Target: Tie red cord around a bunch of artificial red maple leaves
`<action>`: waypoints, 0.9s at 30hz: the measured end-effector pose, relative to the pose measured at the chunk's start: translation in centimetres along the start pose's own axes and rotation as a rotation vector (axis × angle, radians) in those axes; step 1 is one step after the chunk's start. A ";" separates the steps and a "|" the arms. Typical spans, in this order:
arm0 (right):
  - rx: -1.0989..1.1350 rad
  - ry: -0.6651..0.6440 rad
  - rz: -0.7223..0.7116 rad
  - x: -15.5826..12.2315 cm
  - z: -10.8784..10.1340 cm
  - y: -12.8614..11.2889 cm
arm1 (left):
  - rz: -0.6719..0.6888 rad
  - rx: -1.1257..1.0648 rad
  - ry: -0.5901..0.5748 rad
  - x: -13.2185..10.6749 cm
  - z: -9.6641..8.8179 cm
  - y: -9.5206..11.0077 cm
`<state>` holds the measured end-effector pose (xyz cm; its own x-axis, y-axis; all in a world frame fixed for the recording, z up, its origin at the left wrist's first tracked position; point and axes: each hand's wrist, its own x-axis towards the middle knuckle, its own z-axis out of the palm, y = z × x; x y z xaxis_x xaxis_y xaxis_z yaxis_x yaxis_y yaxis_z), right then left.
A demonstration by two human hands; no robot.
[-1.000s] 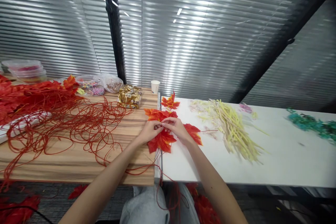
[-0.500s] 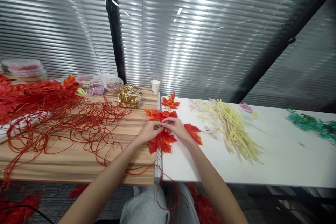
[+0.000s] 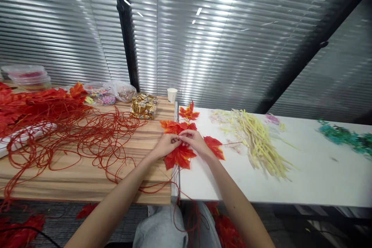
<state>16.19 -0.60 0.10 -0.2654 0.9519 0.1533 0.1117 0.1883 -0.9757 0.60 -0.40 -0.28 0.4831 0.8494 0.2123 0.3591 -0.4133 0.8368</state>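
My left hand and my right hand meet fingertip to fingertip over the seam between a wooden table and a white table. Both hands pinch the stem area of a cluster of red-orange artificial maple leaves. The fingers are curled closed on it. More leaves of the same kind lie just behind the hands. A thin red cord runs from the leaves down over the table edge toward my lap.
A big tangle of red cord and leaves covers the left of the wooden table. A gold foil bag, clear bags of beads and a paper cup stand behind. Pale yellow stems and teal sprigs lie on the white table.
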 end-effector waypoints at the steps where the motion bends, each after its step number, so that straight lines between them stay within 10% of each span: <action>1: -0.001 0.004 0.002 0.0 0.0 0.0 | 0.001 -0.007 -0.003 0.0 0.0 0.0; 27: -0.019 -0.023 -0.020 0.2 0.0 0.2 | 0.012 0.002 0.002 -0.2 0.0 0.1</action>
<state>16.20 -0.38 -0.08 -0.2897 0.9421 0.1688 0.1242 0.2119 -0.9694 0.55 -0.58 -0.20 0.4861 0.8450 0.2229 0.3551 -0.4240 0.8332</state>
